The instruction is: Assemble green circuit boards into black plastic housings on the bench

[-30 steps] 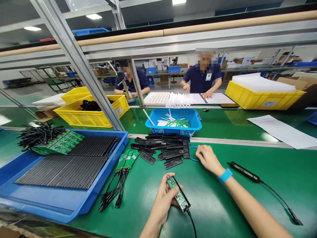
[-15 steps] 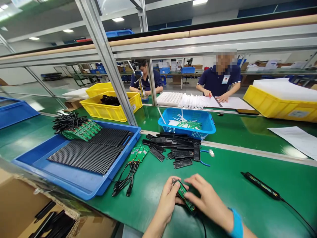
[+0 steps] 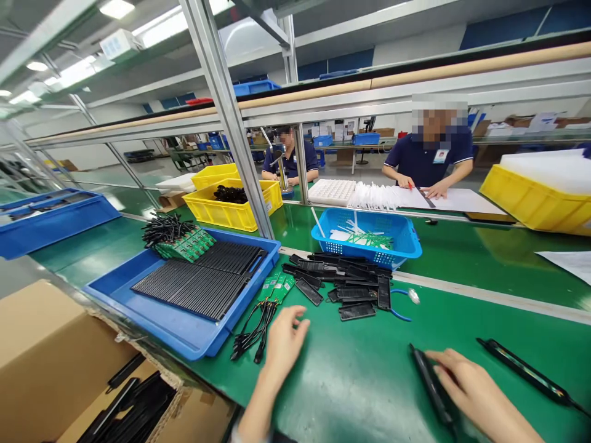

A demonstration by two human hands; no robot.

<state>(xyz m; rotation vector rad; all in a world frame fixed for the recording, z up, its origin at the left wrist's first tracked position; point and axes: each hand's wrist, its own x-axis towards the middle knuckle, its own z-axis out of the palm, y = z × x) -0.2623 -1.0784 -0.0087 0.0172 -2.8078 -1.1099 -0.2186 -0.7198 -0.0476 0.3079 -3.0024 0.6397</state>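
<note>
Holds one black casing [image 3: 431, 387] in the right hand [image 3: 471, 384], with fingers drawn in along its right edge; cannot tell, through blur, any contact beneath. Has the left hand [image 3: 282, 341] empty, with fingers loosely curved and fairly wide from the thumb, just beside one bunch of cabled green boards [image 3: 276, 287], at least three. Right of the right hand, near, one second casing [image 3: 524, 372], lying apart. Between the hands, open green surface [image 3: 332, 375], running back to one pile of black covers [image 3: 351, 289], more than ten, too overlapped for exact counting. At the pile's right, one blue cord [image 3: 406, 319]; behind, one blue basket [image 3: 404, 249]. Left of the boards, one blue tray [image 3: 166, 317], with its near-right corner close to the cables. Past the surface's near edge, one open cardboard box [image 3: 46, 344]. Farther back, three yellow bins [image 3: 221, 213], two left, one right.
</note>
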